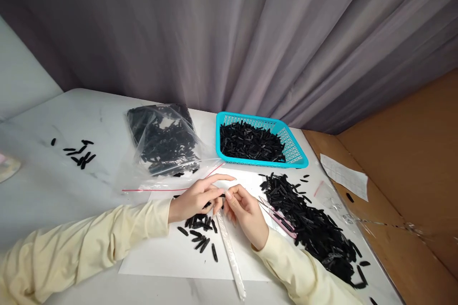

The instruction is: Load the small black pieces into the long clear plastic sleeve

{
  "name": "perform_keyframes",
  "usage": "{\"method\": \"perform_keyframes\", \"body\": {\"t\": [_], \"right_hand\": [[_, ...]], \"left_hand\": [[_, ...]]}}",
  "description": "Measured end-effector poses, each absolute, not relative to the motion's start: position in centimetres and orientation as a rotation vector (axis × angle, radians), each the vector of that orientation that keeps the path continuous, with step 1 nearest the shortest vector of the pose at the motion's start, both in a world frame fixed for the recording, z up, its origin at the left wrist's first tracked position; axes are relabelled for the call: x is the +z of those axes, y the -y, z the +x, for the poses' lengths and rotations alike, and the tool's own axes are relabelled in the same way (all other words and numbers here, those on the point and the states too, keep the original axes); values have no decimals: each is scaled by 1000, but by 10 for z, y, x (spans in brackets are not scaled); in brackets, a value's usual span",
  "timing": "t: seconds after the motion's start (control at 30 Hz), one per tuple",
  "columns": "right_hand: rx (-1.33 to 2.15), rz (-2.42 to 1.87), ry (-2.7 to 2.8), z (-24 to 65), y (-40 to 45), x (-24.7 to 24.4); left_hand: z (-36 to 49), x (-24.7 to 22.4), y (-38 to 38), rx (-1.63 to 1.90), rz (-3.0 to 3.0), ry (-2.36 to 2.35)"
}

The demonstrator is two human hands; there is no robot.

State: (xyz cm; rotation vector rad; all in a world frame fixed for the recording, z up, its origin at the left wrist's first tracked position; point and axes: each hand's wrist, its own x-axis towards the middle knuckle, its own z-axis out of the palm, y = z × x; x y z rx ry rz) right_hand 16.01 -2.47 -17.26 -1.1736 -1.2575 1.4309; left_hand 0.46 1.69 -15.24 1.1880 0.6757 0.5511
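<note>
My left hand [196, 196] and my right hand [247, 210] meet over a white paper sheet [157, 262]. Between their fingertips is a small, narrow black piece [222, 195], partly hidden by the fingers. Both hands are closed in a pinch on it. Under my left hand lies a loose group of similar black pieces [203, 243]. A long white strip [232, 259], shiny like plastic, runs from below the hands towards the front. Just right of my right hand is a pink-handled tool [286, 228], partly covered by black pieces.
A large heap of black pieces [311, 224] spreads along the table's right side. Behind stands a turquoise basket [263, 162] full of them. Clear plastic bags [168, 143] with more pieces lie at back left. Several pieces [83, 158] are scattered farther left. Cardboard [400, 152] borders the right.
</note>
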Motion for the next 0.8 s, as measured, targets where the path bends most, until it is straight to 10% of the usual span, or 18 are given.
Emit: {"method": "perform_keyframes", "body": {"t": [0.8], "right_hand": [[1643,-942,911,164,13,-176]], "left_hand": [[6,-162,-16,598,1359,-641]]}}
